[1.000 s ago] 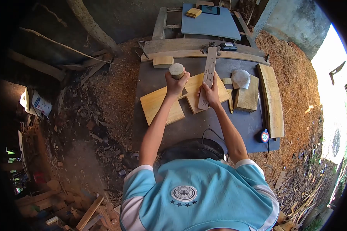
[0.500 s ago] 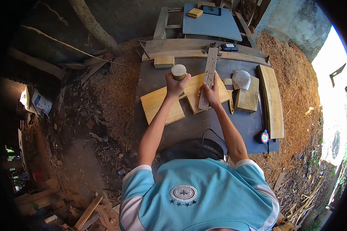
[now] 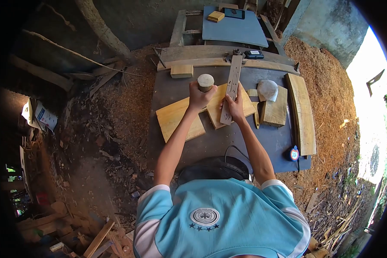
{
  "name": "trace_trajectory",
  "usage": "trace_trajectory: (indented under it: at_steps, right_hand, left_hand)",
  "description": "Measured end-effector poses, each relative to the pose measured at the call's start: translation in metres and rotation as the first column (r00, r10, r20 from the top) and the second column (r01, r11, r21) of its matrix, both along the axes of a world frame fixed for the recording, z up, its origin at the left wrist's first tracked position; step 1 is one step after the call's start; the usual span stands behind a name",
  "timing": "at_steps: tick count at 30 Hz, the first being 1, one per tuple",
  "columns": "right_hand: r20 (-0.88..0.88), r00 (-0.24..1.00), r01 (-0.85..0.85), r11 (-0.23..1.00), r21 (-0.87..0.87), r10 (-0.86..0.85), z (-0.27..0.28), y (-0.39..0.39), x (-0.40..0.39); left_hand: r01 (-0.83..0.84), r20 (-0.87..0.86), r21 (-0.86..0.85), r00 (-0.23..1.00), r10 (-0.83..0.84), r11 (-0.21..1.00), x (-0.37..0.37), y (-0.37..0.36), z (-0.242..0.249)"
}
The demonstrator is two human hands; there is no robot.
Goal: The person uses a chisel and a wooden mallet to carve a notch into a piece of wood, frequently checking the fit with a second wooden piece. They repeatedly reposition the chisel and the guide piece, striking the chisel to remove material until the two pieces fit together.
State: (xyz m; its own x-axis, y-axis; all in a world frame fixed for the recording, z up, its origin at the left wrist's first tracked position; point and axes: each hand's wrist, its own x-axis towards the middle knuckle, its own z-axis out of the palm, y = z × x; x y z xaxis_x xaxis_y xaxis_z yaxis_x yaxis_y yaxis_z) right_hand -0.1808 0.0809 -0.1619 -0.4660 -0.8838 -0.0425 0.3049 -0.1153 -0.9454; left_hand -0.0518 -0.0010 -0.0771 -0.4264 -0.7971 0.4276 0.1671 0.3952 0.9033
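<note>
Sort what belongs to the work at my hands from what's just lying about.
In use, it seems:
round-topped piece in the left hand
flat strip in the right hand
pale wood beneath the strip

Apparently just lying about:
brush
tape measure
phone
long board

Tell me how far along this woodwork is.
An open notch in the pale wood looks done. In hand: left hand gripping a round-topped tool over it, right hand holding a flat bar. Remaining: probably more work beneath the tool; how much is unclear.
</note>
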Motion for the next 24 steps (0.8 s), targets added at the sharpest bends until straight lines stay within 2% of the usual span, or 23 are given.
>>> trace_trajectory:
  at_steps: [5, 8, 11, 12, 14, 16, 19, 20, 23, 24]
  right_hand:
    - [-0.001, 1.0, -0.014, 1.0, 0.0, 0.014, 0.001, 0.001, 0.0]
    - [-0.004, 0.999, -0.044, 0.997, 0.062, 0.045, 0.003, 0.005, -0.003]
    - [-0.291, 0.937, -0.143, 0.972, 0.188, 0.194, 0.008, 0.014, -0.019]
    - [-0.35, 0.917, -0.157, 0.979, 0.13, 0.194, 0.026, 0.013, -0.02]
    - [-0.45, 0.872, -0.192, 0.98, 0.043, 0.191, 0.099, 0.03, -0.02]
    - [-0.461, 0.88, -0.115, 0.993, 0.032, 0.117, 0.181, 0.045, -0.018]
    - [-0.509, 0.849, -0.023, 0.951, -0.308, -0.144, 0.251, 0.058, -0.019]
    - [-0.498, 0.836, -0.006, 0.904, -0.428, -0.231, 0.263, 0.059, -0.019]
    - [-0.371, 0.853, 0.082, 0.797, -0.598, -0.366, 0.271, 0.056, -0.004]
    - [-0.42, 0.837, 0.099, 0.85, -0.517, -0.352, 0.256, 0.056, 0.001]
  left_hand:
    - [0.006, 0.014, -0.018, 1.0, -0.006, 1.0, -0.004, 0.001, 0.006]
    - [0.004, 0.013, -0.023, 1.0, -0.003, 1.0, -0.006, 0.003, 0.005]
    - [-0.002, -0.012, -0.008, 1.0, 0.002, 1.0, -0.005, 0.0, 0.0]
    - [-0.004, -0.021, 0.004, 1.0, 0.004, 1.0, -0.004, -0.003, -0.003]
    - [-0.003, 0.007, 0.03, 1.0, 0.003, 1.0, -0.002, -0.006, -0.004]
    - [0.009, -0.005, 0.086, 1.0, -0.008, 0.996, -0.005, -0.007, -0.002]
    - [0.006, -0.005, 0.097, 1.0, -0.006, 0.995, -0.007, -0.008, -0.003]
    - [0.003, -0.012, 0.101, 1.0, -0.002, 0.995, -0.008, -0.01, -0.003]
    - [-0.013, 0.015, 0.053, 1.0, 0.013, 0.998, -0.008, -0.008, 0.004]
    - [-0.008, 0.023, 0.028, 1.0, 0.008, 1.0, -0.009, -0.008, 0.004]
